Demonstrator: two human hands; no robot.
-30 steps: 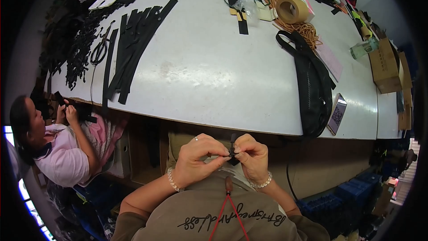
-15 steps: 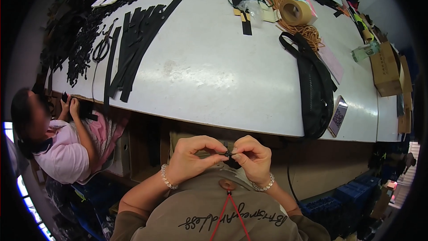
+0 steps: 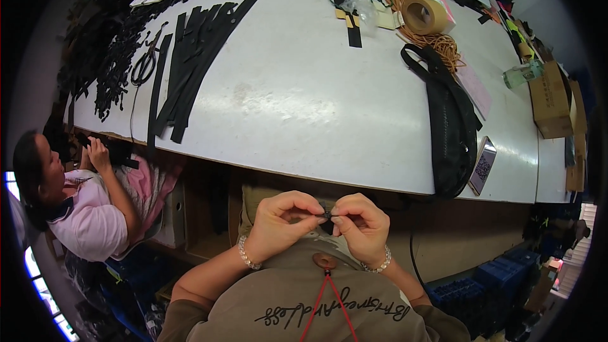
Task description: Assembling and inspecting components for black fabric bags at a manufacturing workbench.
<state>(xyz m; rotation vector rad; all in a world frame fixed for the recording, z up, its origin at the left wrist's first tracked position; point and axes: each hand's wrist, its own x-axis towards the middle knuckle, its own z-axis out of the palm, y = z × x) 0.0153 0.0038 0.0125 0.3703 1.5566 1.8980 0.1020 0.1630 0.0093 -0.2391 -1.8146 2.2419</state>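
My left hand (image 3: pixel 283 218) and my right hand (image 3: pixel 363 225) meet in front of my chest, below the table's near edge. Thumb and forefinger of each are pinched together on a small black piece (image 3: pixel 327 215), one hand at either side of it. The piece is mostly covered by fingertips, and its kind is too small to make out. Something dark hangs just under the fingers. Clear bead bracelets circle both wrists.
The white table (image 3: pixel 304 120) carries black strips (image 3: pixel 202 63), scissors (image 3: pixel 144 66), a black bag (image 3: pixel 446 133), a phone (image 3: pixel 483 166), a tape roll (image 3: pixel 423 15) and orange cord (image 3: pixel 443 50). At left a co-worker (image 3: pixel 95 215) sits handling black material. Blue crates (image 3: pixel 500 275) stand lower right.
My hands still pinch the small black piece, with only a slight shift of the fingers. The co-worker's head has lifted, and their hands have shifted a little. The whole view has moved slightly.
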